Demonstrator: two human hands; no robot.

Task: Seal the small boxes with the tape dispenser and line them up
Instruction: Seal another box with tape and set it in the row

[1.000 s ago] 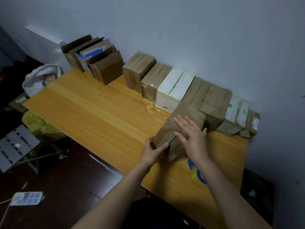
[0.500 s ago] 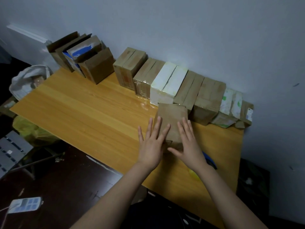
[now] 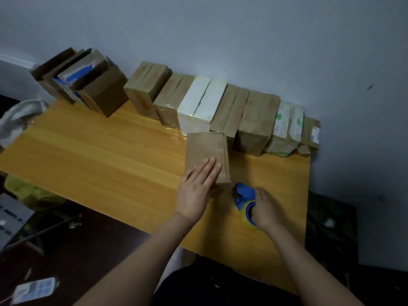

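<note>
A small brown cardboard box [image 3: 206,151] lies on the wooden table [image 3: 99,157], just in front of the row of boxes. My left hand [image 3: 197,188] presses flat on the box's near end, fingers straight. To its right sits a blue tape dispenser [image 3: 244,195] with a yellowish tape roll. My right hand [image 3: 266,209] is on the dispenser, fingers curled around its roll end. A row of several closed boxes [image 3: 220,107], brown and white, stands along the wall.
A cluster of open-topped boxes [image 3: 81,82] stands at the table's far left corner. A white bag [image 3: 17,118] lies off the left edge. A pale flat device [image 3: 33,289] lies on the dark floor below. The table's right edge is close to my right hand.
My right hand left the box and moved back right onto the tape dispenser. My left hand stayed flat on the box, which now lies square to the row.
</note>
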